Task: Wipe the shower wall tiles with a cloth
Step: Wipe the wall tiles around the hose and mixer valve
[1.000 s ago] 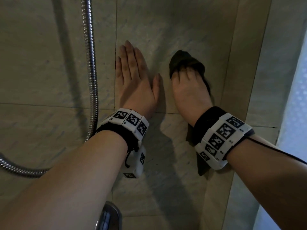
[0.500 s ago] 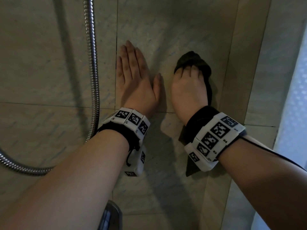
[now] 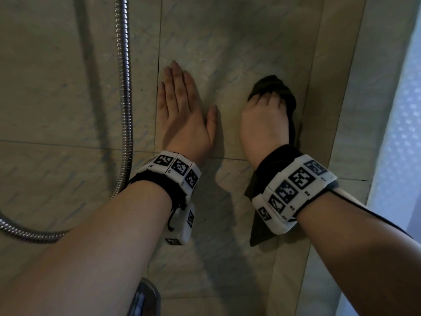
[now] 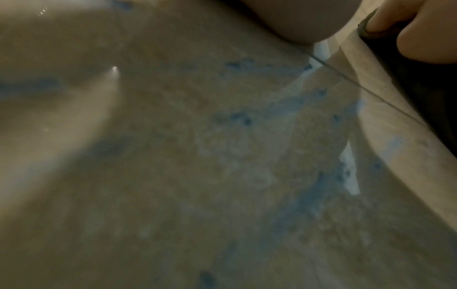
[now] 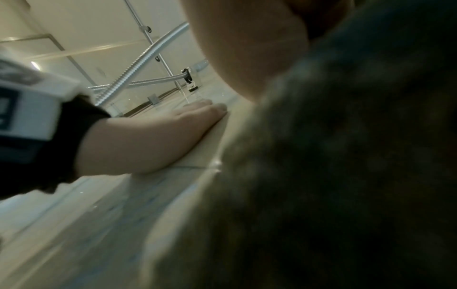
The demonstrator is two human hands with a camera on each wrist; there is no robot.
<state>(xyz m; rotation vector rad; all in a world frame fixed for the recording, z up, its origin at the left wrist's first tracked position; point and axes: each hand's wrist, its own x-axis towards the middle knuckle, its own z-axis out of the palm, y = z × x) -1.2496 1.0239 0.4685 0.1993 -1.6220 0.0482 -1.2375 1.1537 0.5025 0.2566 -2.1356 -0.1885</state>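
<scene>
A dark cloth (image 3: 275,85) is pressed against the beige marbled wall tile (image 3: 227,42) under my right hand (image 3: 264,119), whose fingers curl into it. A tail of the cloth (image 3: 259,233) hangs below my right wrist. My left hand (image 3: 182,106) lies flat on the same tile just to the left, fingers straight and together, holding nothing. The right wrist view shows the cloth (image 5: 346,156) blurred and close, and my left hand (image 5: 158,136) flat on the wall. In the left wrist view the right fingers (image 4: 395,13) grip the cloth (image 4: 435,101).
A chrome shower hose (image 3: 124,87) hangs down the wall left of my left hand and loops away at lower left. A chrome fitting (image 3: 145,299) sits at the bottom edge. A pale dotted curtain or pane (image 3: 396,133) borders the right side, past a narrow corner tile strip (image 3: 330,110).
My right hand has slid the cloth a little to the right across the tile. My left hand has stayed flat in the same spot.
</scene>
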